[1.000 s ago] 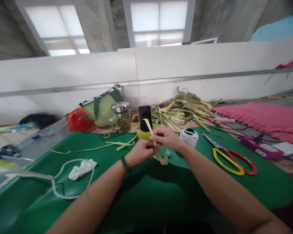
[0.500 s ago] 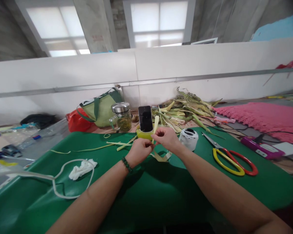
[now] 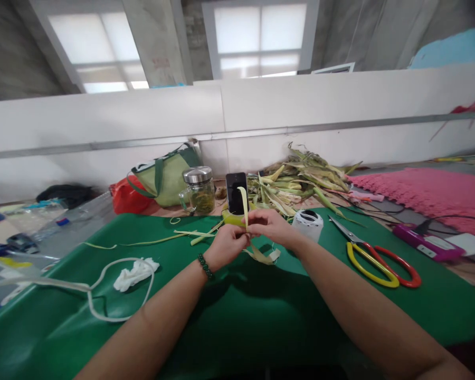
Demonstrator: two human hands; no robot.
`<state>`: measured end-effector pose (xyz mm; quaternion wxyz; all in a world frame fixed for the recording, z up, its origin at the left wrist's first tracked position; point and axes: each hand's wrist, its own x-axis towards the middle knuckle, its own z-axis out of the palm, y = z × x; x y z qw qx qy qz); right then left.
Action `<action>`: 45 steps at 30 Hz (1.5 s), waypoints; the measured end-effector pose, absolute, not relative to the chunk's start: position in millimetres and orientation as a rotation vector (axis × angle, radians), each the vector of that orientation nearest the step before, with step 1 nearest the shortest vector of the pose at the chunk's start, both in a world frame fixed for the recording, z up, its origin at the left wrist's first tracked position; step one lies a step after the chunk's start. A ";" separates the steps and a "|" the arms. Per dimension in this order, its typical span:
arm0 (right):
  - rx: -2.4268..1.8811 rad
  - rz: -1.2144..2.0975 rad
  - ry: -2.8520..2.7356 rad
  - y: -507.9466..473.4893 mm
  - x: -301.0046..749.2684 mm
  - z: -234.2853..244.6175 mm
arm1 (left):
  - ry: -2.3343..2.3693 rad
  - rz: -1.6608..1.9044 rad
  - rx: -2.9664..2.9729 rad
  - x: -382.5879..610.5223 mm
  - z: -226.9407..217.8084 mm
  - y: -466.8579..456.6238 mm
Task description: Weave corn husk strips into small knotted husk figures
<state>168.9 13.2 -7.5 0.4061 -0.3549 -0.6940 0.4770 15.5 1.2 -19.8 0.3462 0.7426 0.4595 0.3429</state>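
Both of my hands meet over the green mat (image 3: pixel 237 316) and pinch a pale yellow husk strip (image 3: pixel 244 199). My left hand (image 3: pixel 225 246), with a green bead bracelet at the wrist, is closed on the strip's lower part. My right hand (image 3: pixel 271 225) is closed on it just above, and the free end sticks up in front of the black phone (image 3: pixel 236 192). A loose tail of the strip (image 3: pixel 264 257) curls down onto the mat below my hands.
Yellow-and-red scissors (image 3: pixel 374 258) lie right of my hands, a white roll (image 3: pixel 307 222) closer. A heap of corn husks (image 3: pixel 301 182), a glass jar (image 3: pixel 198 190) and a green bag (image 3: pixel 164 177) stand behind. A white cord (image 3: pixel 91 295) and crumpled tissue (image 3: pixel 135 273) lie left.
The strip's upper end has swung from leaning right to standing upright and bending left. My right hand has turned slightly; the dangling tail has shifted right on the mat.
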 end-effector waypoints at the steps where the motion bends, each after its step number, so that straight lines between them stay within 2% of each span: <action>1: -0.880 1.250 -1.791 14.0 171.5 -6.2 | 1.162 0.865 1.875 15.0 -18.4 1.0; 6: -0.903 1.299 -1.819 19.1 178.2 -5.8 | 1.056 0.812 1.787 13.9 -11.5 -1.4; 19: -0.902 1.186 -1.809 20.2 174.7 -7.7 | 1.075 0.841 1.844 12.3 -12.4 -0.1; 29: -0.815 1.286 -1.851 20.9 179.3 -5.5 | 1.105 0.830 1.754 14.6 -6.9 -2.5; 37: -0.835 1.187 -1.896 20.3 176.5 -7.1 | 1.072 0.849 1.784 13.2 -13.5 1.3; 40: -0.847 1.039 -1.927 20.4 173.0 -12.2 | 1.079 0.826 1.796 13.3 -15.5 2.0; 45: -0.921 0.564 -1.978 21.5 169.5 -19.1 | 1.109 0.787 1.880 15.0 -20.6 1.4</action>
